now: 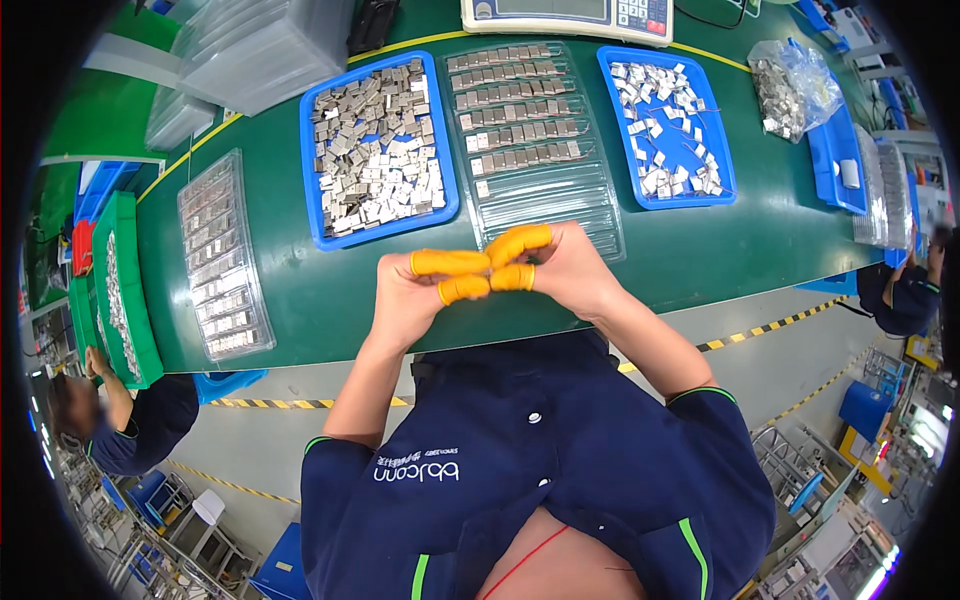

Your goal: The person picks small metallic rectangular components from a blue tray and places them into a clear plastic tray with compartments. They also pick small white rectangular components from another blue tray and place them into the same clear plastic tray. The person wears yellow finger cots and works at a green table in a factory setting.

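My left hand [412, 292] and my right hand [568, 268] meet over the green table's near edge, yellow covers on the thumbs and forefingers. Both hands are closed in a pinch, fingertips touching; whatever they hold is hidden. Just beyond them lies a clear plastic tray [545, 208] with rows of small silvery blocks at its far end and bare slots nearer me. To its left, a blue tray [449, 190] is heaped with small metal and white-faced blocks. The blue tray on the right [668, 130] has loose small white parts, some with thin wires.
Another clear tray [222, 260] of parts lies at left. Clear trays are stacked [255, 55] at the far left. A scale [570, 25] stands at the back. A plastic bag of parts [785, 95] sits far right. A co-worker [145, 425] reaches to a green bin [143, 300].
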Demonstrator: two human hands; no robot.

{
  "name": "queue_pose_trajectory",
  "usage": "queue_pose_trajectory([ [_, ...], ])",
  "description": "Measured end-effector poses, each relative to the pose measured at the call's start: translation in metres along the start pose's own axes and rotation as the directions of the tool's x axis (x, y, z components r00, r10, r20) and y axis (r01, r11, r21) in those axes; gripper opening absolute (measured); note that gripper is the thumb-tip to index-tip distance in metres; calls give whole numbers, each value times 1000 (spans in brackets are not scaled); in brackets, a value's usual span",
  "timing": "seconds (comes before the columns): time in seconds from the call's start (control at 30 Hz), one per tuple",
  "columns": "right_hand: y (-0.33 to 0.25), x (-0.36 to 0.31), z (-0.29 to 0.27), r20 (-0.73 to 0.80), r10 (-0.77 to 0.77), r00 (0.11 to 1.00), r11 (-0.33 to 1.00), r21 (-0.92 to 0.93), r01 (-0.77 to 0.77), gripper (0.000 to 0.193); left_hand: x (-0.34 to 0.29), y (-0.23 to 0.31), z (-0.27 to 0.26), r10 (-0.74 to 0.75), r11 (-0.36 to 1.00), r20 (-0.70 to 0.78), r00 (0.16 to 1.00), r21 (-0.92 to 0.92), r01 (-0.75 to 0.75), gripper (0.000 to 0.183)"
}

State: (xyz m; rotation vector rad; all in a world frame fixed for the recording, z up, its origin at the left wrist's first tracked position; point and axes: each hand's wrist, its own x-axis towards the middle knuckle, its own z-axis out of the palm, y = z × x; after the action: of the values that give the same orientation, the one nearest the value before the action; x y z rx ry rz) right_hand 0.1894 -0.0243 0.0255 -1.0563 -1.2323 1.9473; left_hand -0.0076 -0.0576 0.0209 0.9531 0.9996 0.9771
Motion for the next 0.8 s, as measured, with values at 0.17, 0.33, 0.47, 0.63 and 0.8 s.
queue_pose_trajectory([
  [0.17, -5, 29, -10, -125, -611, 782, 615, -697, 369, 12, 21, -9, 3, 215, 976, -328, 920, 61, -207, 35],
  [0.33, 19, 45, -23, 44, -800, 598, 127, -962, 241, 17, 18, -18, -19, 448, 879, -505, 737, 398, -261, 30],
  [0.47, 23, 44, -23, 66, -758, 649, 103, -970, 220, 21, 16, -14, -31, 558, 706, -460, 690, 700, -104, 25],
  [0.63, 11, 38, -30, 44, -747, 663, 149, -961, 232, 22, 47, 3, -33, 643, 392, -294, 707, 920, 26, 22],
  [0.8, -16, 19, -89, -276, -783, 557, 341, -940, 13, 16, 59, 11, -27, 523, 233, -298, 798, 951, 202, 25],
])
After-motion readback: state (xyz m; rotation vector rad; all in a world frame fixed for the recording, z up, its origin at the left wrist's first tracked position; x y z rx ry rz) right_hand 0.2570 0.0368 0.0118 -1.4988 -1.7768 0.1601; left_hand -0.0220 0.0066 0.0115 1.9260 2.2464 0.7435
